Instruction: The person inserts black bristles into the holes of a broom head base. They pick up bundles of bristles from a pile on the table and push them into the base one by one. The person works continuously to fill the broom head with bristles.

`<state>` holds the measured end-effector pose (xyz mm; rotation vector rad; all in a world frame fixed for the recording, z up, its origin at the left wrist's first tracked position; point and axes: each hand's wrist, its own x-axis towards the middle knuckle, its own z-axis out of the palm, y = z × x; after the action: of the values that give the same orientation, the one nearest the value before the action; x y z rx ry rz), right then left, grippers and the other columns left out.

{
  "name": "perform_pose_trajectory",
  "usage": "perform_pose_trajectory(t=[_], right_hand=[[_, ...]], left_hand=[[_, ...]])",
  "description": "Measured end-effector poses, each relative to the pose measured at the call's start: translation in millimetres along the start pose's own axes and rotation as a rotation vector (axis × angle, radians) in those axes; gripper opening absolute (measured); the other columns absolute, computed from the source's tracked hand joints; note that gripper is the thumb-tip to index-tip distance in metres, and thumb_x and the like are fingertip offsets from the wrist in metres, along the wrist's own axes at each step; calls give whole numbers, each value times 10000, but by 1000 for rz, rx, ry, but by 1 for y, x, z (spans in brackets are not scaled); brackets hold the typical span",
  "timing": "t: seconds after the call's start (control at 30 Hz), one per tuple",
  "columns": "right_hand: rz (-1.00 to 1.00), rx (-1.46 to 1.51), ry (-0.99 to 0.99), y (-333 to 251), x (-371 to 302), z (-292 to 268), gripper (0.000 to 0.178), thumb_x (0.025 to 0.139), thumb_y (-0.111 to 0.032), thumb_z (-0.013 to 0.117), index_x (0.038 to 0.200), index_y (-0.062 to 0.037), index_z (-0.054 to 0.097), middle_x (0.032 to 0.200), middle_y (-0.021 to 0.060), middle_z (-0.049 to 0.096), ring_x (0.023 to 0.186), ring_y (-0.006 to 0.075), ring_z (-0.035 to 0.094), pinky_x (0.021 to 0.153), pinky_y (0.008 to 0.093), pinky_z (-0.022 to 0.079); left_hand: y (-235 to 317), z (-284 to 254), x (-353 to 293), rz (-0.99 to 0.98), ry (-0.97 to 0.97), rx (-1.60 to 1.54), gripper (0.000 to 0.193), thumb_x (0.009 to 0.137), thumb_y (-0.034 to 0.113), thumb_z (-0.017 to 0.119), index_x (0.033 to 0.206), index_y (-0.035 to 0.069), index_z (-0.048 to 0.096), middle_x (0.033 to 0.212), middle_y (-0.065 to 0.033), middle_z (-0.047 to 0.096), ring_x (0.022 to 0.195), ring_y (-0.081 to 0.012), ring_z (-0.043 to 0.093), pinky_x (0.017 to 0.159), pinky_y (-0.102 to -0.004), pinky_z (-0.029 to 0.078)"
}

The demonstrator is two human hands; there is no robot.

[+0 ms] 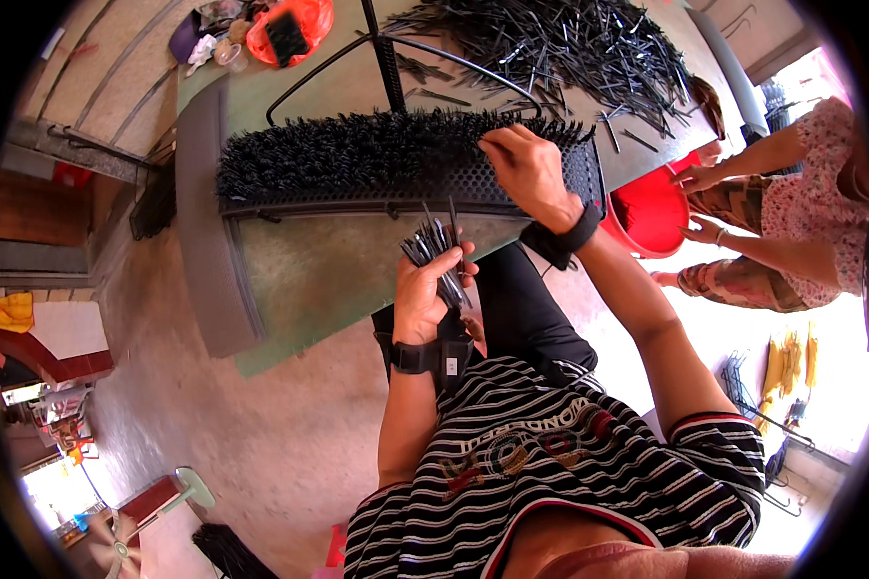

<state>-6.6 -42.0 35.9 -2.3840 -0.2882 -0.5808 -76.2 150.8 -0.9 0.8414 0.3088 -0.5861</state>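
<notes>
My left hand (423, 297) is closed round a bundle of thin black strips (429, 243), whose ends fan out above the thumb. Across the table lies a long black perforated panel (581, 176), most of it covered by dense black bristles (333, 159). Over the right end of the bristles, where bare holes show, my right hand (531, 172) pinches thumb and fingers together. What sits between those fingertips is too small to make out. A black wire frame (388, 72) rises behind the bristles.
A large heap of loose black strips (570, 58) covers the table's far right. Grey sheeting (206, 222) hangs over the green tabletop (309, 289) at left. An orange bag (317, 27) with a phone (286, 39) lies far left. At right, another person holds a red bucket (655, 217).
</notes>
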Motion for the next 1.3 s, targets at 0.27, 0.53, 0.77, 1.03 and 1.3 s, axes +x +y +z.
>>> perform_pose_trajectory(t=[0.27, 0.53, 0.77, 1.03, 1.3], right_hand=[[557, 939, -609, -5, -34, 0, 254, 849, -215, 653, 927, 27, 648, 701, 23, 624, 565, 56, 524, 485, 193, 396], [686, 970, -618, -9, -35, -9, 196, 870, -152, 618, 915, 33, 660, 628, 6, 582, 516, 40, 468, 464, 182, 362], [722, 1049, -621, -5, -30, -7, 195, 860, -145, 627, 898, 43, 656, 619, 7, 574, 486, 46, 458, 449, 185, 353], [741, 876, -204, -1, -27, -6, 179, 856, -172, 628, 764, -18, 633, 582, -13, 550, 486, 37, 478, 431, 188, 358], [679, 848, -259, 0, -26, -10, 207, 840, -154, 637, 697, -6, 614, 552, -3, 545, 453, 58, 492, 402, 206, 383]], left_hand=[[3, 13, -1, -19, -103, 9, 249, 803, 33, 602, 1049, 6, 574, 860, -142, 654, 626, -220, 634, 519, -291, 504], [6, 16, -4, -119, -231, 107, 289, 807, 60, 601, 1085, -7, 561, 865, -170, 653, 620, -223, 637, 524, -279, 509], [7, 16, -4, -157, -267, 165, 314, 811, 83, 609, 1111, 8, 556, 881, -170, 651, 607, -197, 625, 517, -262, 494], [1, 4, 4, -61, -226, 240, 303, 834, 113, 621, 1113, 11, 563, 828, -133, 656, 525, -134, 557, 482, -240, 444], [1, 15, 5, -39, -39, 211, 278, 810, 187, 674, 1014, 13, 600, 749, -99, 646, 527, -144, 562, 479, -249, 441]])
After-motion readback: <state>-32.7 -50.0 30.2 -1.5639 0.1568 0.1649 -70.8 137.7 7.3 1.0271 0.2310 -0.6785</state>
